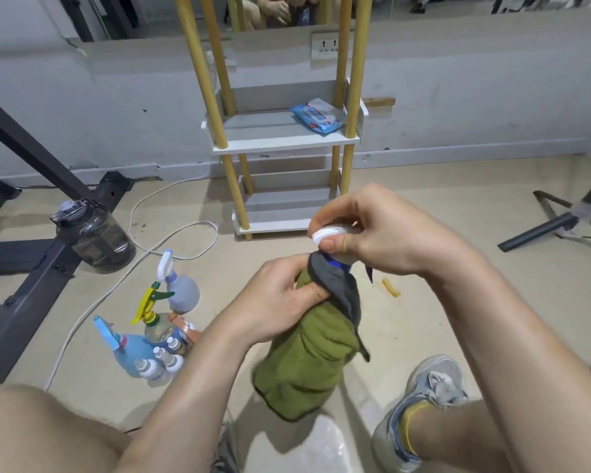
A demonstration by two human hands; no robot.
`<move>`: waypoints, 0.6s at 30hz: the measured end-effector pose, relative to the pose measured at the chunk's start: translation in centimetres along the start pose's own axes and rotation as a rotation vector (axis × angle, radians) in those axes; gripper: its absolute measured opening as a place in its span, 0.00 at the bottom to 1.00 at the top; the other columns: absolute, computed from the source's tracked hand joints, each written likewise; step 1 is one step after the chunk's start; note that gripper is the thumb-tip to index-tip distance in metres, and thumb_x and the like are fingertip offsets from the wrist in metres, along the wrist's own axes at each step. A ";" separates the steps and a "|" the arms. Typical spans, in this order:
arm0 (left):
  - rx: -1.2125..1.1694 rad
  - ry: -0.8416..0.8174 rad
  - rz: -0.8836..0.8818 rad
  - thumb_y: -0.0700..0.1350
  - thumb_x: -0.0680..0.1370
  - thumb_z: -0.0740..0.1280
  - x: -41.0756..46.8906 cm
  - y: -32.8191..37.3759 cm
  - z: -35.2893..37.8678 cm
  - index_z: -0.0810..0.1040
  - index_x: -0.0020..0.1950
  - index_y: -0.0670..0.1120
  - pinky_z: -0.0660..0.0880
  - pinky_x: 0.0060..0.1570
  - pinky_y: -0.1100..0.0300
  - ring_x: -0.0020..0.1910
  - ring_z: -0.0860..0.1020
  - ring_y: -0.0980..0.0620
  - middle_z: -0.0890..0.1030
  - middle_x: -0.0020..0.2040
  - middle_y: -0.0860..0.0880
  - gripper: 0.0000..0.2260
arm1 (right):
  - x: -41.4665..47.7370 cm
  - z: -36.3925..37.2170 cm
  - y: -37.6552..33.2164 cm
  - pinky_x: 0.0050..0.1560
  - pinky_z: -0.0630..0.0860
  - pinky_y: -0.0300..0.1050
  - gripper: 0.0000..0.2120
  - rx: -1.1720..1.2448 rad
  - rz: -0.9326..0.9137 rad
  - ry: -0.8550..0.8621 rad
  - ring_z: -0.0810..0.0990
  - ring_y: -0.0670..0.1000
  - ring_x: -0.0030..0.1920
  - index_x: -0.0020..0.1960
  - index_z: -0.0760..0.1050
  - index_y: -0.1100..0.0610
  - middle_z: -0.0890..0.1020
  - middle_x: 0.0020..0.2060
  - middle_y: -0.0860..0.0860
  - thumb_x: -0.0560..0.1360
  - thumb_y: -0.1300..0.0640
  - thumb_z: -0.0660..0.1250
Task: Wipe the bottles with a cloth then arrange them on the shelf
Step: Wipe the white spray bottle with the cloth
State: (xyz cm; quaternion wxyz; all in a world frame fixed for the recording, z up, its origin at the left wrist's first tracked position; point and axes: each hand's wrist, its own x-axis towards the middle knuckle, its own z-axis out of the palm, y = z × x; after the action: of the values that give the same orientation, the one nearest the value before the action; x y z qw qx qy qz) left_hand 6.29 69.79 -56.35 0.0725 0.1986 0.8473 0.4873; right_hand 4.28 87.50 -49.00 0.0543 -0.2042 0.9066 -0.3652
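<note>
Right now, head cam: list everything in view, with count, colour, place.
bottle: 1, white cap, inside cloth, centre
cloth: 1, green-grey, round bottle
shelf: 1, white, yellow posts, by wall
wipes pack: 1, blue, upper visible tier
spray bottles: 3, blue, clear, grey, floor left
small bottles: at least 3, white caps, beside sprays
water jug: 1, dark, floor left
cable: 1, white, floor
frame: 1, black, left
tripod: 1, black, right
shoe: 1, grey, lower right
left hand: 1, grips cloth
right hand: 1, pinches bottle cap
</note>
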 end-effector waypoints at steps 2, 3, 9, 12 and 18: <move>-0.248 0.036 -0.108 0.50 0.70 0.72 0.0 0.4 1.4 0.83 0.42 0.56 0.76 0.45 0.61 0.42 0.80 0.61 0.84 0.40 0.58 0.02 | 0.3 0.9 -0.3 0.53 0.76 0.35 0.07 -0.066 -0.001 0.024 0.82 0.43 0.48 0.50 0.85 0.51 0.86 0.45 0.44 0.73 0.59 0.74; -0.270 0.106 -0.141 0.47 0.69 0.73 0.1 0.5 2.2 0.82 0.39 0.56 0.76 0.44 0.60 0.40 0.80 0.59 0.84 0.38 0.57 0.03 | 0.4 1.4 -0.2 0.56 0.76 0.40 0.07 -0.066 0.017 0.052 0.82 0.45 0.51 0.50 0.85 0.52 0.86 0.47 0.46 0.73 0.58 0.74; 0.766 0.567 -0.034 0.46 0.63 0.78 0.6 0.0 4.4 0.72 0.43 0.47 0.71 0.45 0.52 0.39 0.78 0.43 0.78 0.39 0.49 0.17 | 0.6 4.0 0.3 0.55 0.79 0.47 0.03 0.148 0.275 0.390 0.82 0.50 0.50 0.47 0.84 0.50 0.85 0.45 0.47 0.74 0.55 0.72; 0.804 0.469 0.004 0.47 0.63 0.78 0.4 0.1 3.2 0.72 0.45 0.46 0.68 0.41 0.54 0.39 0.78 0.42 0.79 0.39 0.48 0.19 | 0.6 3.5 1.2 0.53 0.79 0.43 0.05 0.205 0.185 0.331 0.83 0.45 0.47 0.50 0.84 0.53 0.85 0.45 0.46 0.74 0.56 0.73; 0.211 0.004 -0.083 0.47 0.71 0.70 0.9 0.2 -0.2 0.79 0.52 0.48 0.74 0.54 0.56 0.51 0.79 0.52 0.83 0.49 0.53 0.10 | 0.7 2.3 2.3 0.38 0.75 0.36 0.14 0.282 0.021 0.054 0.79 0.39 0.34 0.58 0.83 0.53 0.86 0.45 0.46 0.73 0.56 0.75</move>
State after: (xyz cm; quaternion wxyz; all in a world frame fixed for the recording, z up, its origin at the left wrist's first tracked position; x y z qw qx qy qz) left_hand 5.48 70.13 -55.98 0.0696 0.1691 0.9015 0.3922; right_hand 3.49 87.21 -52.22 0.0616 -0.1752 0.8496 -0.4937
